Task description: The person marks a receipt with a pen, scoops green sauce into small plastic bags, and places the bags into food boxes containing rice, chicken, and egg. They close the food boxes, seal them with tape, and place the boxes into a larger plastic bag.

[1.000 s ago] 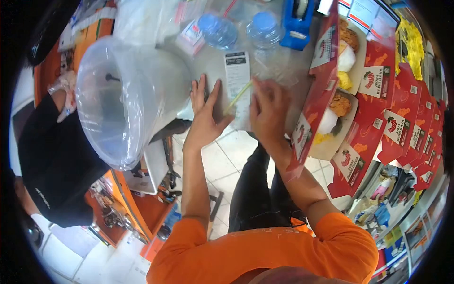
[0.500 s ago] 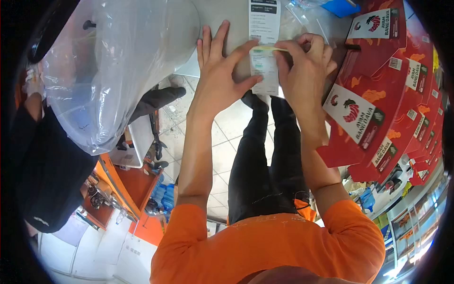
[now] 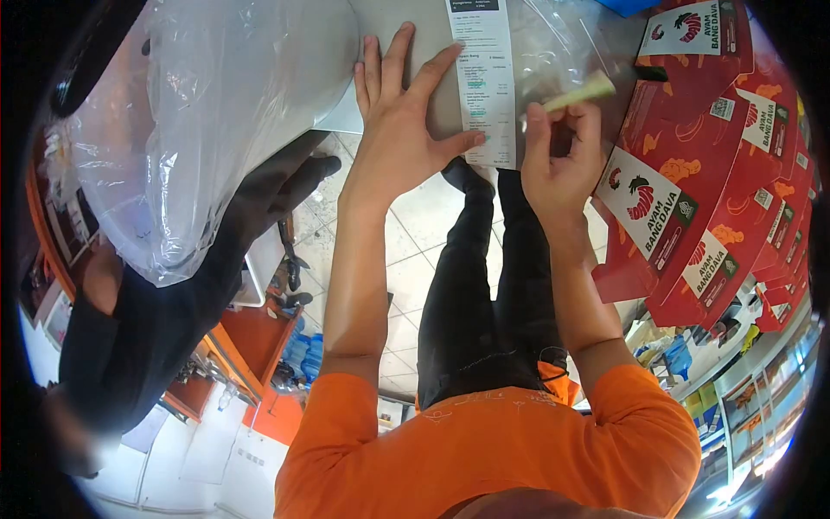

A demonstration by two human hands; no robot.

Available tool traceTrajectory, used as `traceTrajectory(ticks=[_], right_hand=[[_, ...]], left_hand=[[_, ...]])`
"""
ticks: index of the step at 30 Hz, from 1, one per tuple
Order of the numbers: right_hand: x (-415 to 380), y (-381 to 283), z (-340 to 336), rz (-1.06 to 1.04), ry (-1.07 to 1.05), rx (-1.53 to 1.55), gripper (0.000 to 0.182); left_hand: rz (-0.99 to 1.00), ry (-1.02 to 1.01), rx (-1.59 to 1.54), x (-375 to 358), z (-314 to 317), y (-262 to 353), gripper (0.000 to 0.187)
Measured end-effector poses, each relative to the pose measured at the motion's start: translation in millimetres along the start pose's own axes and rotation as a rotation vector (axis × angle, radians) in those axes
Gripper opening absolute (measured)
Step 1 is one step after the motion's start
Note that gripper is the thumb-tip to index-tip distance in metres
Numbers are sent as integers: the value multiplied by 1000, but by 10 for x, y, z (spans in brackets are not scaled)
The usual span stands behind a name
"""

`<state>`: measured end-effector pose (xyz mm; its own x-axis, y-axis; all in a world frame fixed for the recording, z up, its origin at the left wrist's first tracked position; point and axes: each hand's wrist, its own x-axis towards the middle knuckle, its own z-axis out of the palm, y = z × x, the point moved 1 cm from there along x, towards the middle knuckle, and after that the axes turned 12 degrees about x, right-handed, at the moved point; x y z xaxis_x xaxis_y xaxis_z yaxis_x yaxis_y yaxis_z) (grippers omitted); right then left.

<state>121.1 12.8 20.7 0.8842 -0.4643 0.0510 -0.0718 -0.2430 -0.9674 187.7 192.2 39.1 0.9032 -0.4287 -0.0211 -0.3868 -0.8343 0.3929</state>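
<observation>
A long printed receipt (image 3: 486, 95) with green-marked lines lies on the grey table (image 3: 393, 16), its lower end at the table's near edge. My left hand (image 3: 398, 130) is flat with fingers spread, index fingertip and thumb resting on the receipt's left side. To the right of the paper, my right hand (image 3: 564, 164) pinches a pale yellow-green strip (image 3: 584, 93) between thumb and fingers. The strip sticks out up and to the right, over a clear plastic bag (image 3: 553, 39).
Red printed boxes (image 3: 644, 203) are stacked along the right side. A large clear plastic bag (image 3: 199, 138) hangs over the table's left edge. At the left stands a person in dark clothes (image 3: 147, 337). An orange cabinet (image 3: 255, 346) is behind them.
My right hand has moved down and right off the receipt, carrying the yellow strip that lay across it. The receipt is shifted slightly. The person at the left has moved.
</observation>
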Motion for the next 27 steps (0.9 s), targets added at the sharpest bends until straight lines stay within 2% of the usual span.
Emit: traceTrajectory(ticks=[2,3,6,9,13,15,21,25,27], right_hand=[[-8,83,38,-19,-104,352,13],[35,16,8,45,-209,246,11],[94,-44,37,-10,-215,151,10],[112,-57,56,-124,-198,112,13],[112,-5,11,-167,-166,110,16],[136,-36,-26,-205,-278,117,14],[133,-52,-131,-269,-294,70,12],[130,37,-107,-299,-153,68,10],[144,61,-104,-324,-122,154,18]], left_hand=[[4,2,-3,5,-2,13,93],[4,0,2,5,-5,10,93],[4,-10,3,15,-7,6,94],[2,-24,-2,14,2,17,95],[-5,-30,7,27,12,15,97],[-2,-34,18,28,4,22,97],[2,-47,46,33,-11,37,98],[2,-67,59,57,-21,66,99],[4,-81,70,70,-19,78,99]])
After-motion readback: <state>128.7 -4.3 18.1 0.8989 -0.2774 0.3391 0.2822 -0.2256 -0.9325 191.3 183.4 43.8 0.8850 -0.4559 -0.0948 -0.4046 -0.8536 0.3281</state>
